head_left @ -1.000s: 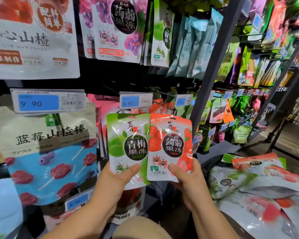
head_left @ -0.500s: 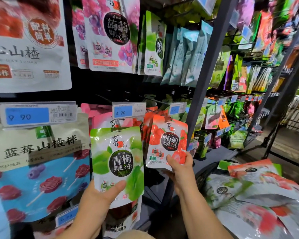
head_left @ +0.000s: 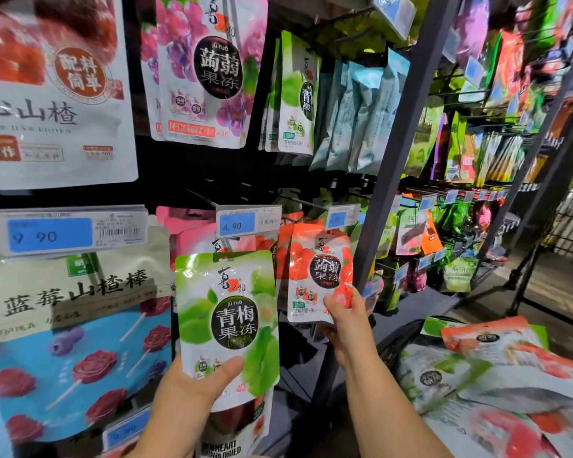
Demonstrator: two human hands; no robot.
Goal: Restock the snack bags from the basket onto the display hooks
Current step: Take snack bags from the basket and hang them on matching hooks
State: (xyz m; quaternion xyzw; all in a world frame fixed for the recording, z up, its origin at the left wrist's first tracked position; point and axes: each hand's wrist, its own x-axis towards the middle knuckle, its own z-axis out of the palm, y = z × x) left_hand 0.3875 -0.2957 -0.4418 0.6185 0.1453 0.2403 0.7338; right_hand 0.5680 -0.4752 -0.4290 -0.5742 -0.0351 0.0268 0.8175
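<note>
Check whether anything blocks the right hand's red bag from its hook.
Only the price tag hanging in front, directly above the top edge of the red bag. The right hand holds that bag by its lower corner. Whether it is already hung is hidden.

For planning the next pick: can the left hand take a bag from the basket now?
Probably not: the left hand grips the green bag, and the basket lies to the right, beyond the right arm.

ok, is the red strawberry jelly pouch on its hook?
Cannot tell: right hand pinches red strawberry jelly pouch by its bottom; blue price tag overlaps its top.
</note>
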